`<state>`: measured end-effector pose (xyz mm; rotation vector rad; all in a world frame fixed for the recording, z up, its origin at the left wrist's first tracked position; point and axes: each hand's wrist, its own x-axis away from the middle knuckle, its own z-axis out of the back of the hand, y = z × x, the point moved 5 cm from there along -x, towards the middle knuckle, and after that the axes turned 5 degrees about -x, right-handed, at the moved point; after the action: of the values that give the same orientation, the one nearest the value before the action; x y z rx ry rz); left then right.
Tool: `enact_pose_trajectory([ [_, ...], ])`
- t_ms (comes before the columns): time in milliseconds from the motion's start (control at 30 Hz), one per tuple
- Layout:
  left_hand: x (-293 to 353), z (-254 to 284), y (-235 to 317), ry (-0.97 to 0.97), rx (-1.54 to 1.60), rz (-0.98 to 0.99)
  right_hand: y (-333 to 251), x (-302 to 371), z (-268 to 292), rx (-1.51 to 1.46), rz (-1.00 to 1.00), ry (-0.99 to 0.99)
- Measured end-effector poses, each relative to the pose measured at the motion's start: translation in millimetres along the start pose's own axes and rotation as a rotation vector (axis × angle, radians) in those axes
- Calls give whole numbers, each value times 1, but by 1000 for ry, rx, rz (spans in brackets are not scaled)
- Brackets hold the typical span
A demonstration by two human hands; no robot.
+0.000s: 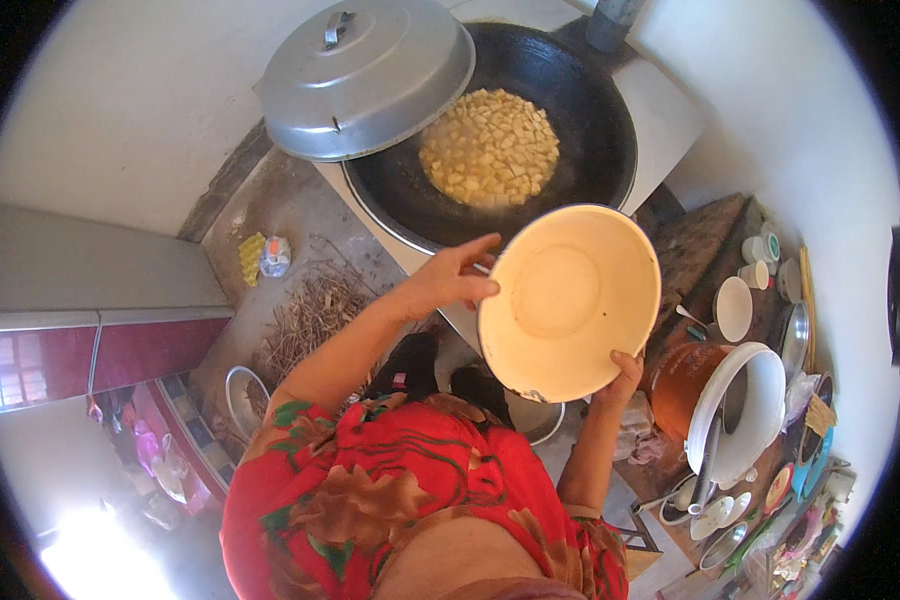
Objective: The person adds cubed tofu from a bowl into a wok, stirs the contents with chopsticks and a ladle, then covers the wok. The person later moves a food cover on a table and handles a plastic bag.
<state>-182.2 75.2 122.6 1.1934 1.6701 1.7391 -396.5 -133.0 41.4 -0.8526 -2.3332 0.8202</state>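
Gripping the lower right rim of a cream enamel basin (565,310), the right hand (623,380) of a person in a red floral top (420,470) holds it tilted before a black wok (595,125). The left hand (452,277) is spread at the basin's left rim; from here, contact is unclear. Diced pale-yellow food (492,150) fills the wok's bottom; a domed metal lid (370,85) overlaps its left side.
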Motion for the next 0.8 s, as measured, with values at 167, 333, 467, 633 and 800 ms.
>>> enact_pose_trajectory([
  [167, -36, 125, 39, 323, -115, -84, -15, 9, -4, 75, 94, 104],
  [333, -93, 333, 62, 877, -596, -181, -25, 25, 6, 122, 164, 165],
  [467, -143, 437, 92, 1191, -1103, -148, -17, 44, -15, 47, 179, 268],
  [633, -200, 492, 94, 1191, -1180, -48, -4, 58, -30, 21, 202, 393],
  [800, -235, 512, 90, 925, -974, -70, 10, 68, -55, -34, 196, 412],
])
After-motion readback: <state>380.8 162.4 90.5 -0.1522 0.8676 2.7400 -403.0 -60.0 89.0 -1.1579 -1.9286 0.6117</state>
